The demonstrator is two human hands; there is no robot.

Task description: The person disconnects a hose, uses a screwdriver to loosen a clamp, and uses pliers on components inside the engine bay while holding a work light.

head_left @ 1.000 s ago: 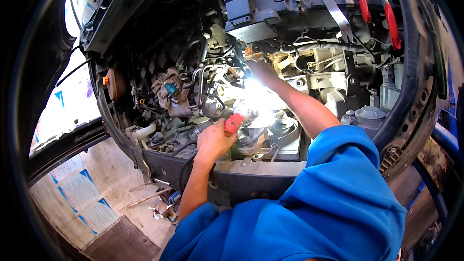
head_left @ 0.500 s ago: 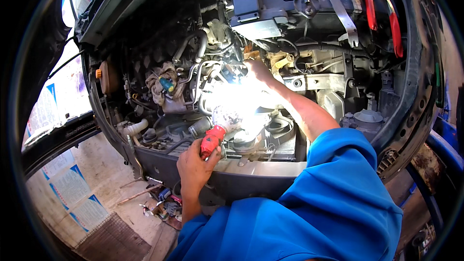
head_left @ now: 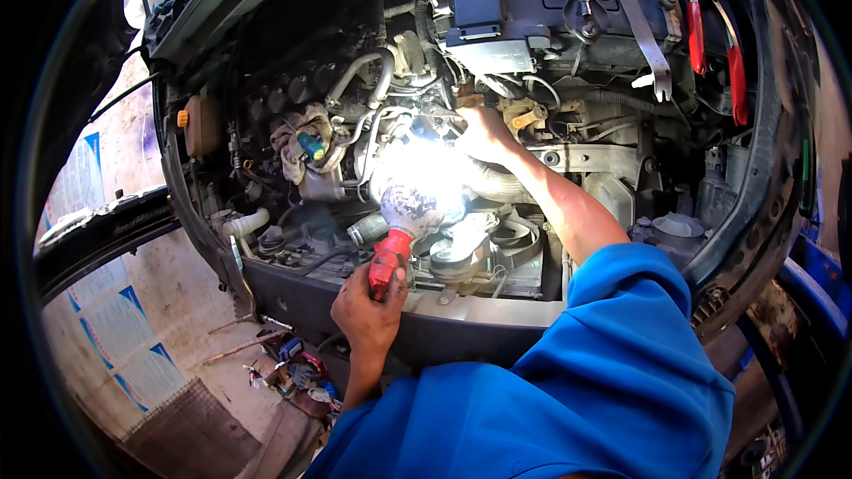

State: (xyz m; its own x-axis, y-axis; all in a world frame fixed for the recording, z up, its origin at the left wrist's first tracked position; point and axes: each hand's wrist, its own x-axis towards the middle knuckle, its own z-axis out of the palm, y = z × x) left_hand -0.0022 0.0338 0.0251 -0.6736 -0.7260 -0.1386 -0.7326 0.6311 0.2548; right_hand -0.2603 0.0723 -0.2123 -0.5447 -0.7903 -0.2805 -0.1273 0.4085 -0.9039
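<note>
A rag [head_left: 291,158] is seen at left in the engine bay [head_left: 479,309]. Nearer, the lit lamp [head_left: 410,213] is gripped firmly in the closed left hand [head_left: 366,310]. Farther right, the right hand [head_left: 486,134] is extended, its grip impossible to tell. Red handles [head_left: 696,35] are seen at far right.

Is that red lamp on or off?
On: the red-handled lamp in the left hand shines bright white at its far end.
</note>
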